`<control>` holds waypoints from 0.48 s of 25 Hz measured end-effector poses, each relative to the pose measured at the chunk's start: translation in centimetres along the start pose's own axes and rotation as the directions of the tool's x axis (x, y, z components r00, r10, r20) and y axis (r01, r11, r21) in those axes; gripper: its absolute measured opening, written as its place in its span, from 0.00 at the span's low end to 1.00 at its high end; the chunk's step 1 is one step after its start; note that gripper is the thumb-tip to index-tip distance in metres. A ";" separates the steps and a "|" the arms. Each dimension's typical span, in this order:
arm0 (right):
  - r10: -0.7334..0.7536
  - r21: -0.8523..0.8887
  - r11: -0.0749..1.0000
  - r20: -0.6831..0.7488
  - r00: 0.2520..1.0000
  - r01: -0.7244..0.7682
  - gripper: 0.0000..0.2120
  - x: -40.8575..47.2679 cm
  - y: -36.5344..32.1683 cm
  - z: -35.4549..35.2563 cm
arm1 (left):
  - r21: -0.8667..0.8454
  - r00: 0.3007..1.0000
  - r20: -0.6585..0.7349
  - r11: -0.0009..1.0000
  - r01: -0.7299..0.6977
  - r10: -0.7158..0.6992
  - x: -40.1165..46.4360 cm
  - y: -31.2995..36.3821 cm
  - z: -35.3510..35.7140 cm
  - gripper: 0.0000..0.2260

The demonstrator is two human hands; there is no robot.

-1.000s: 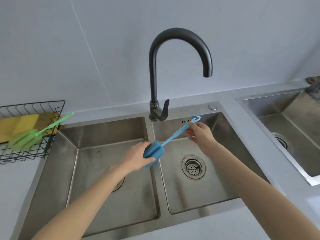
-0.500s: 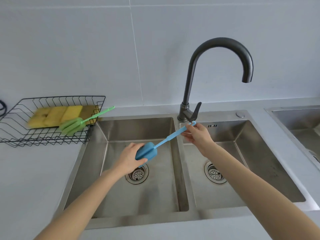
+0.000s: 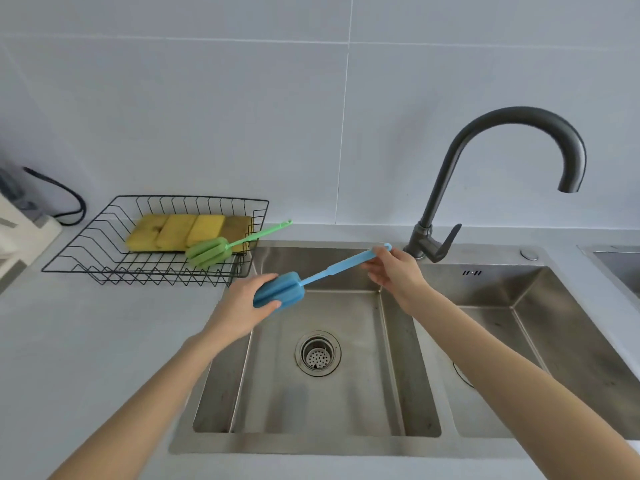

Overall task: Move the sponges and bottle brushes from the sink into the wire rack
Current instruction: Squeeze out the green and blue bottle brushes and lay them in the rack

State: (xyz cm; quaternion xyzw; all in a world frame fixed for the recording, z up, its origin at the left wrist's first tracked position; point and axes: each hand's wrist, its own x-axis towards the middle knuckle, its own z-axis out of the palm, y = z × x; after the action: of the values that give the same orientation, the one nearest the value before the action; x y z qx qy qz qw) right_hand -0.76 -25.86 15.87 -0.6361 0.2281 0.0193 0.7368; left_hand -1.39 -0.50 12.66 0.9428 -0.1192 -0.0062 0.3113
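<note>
Presently, the blue brush [image 3: 294, 284] is held above the sink [image 3: 346, 441], spanning both hands. The left hand [image 3: 242, 306] is wrapped around its foam head; the right hand [image 3: 394, 271] pinches the handle tip between its fingers. On the counter [image 3: 86, 341] to the left, the wire rack [image 3: 104, 233] holds four yellow sponges [image 3: 187, 232] and a green brush [image 3: 214, 251], its handle resting over the rack's rim.

Bench [image 3: 86, 341]: pale grey, runs along tiled wall. Steel double sink [image 3: 346, 441] set into it; both basins hold nothing but their drains. Dark tap [image 3: 446, 188] mounted on sink rim behind the divider. Black wire rack [image 3: 104, 237] sits on bench just left of sink, near wall. Black cable [image 3: 69, 199] and a white object lie at far left edge, cut off.
</note>
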 end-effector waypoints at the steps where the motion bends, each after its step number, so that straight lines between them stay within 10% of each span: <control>1: -0.009 0.006 1.000 0.013 1.000 0.009 0.06 -0.1 -0.3 0.9 | -0.001 1.000 -0.016 1.000 -0.001 0.001 0.1 -0.5 -0.9 0.22; 12: -0.089 -0.109 0.988 0.185 0.979 0.110 0.08 1.4 -1.2 10.4 | 0.064 0.992 -0.123 0.998 0.029 -0.021 2.9 -7.1 -8.9 0.19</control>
State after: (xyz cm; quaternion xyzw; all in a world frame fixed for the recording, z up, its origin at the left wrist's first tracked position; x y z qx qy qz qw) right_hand 4.10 -16.65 17.43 -0.6851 0.1271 0.0531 0.7153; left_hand 3.78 9.54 15.85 0.9525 -0.0883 0.0516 0.2869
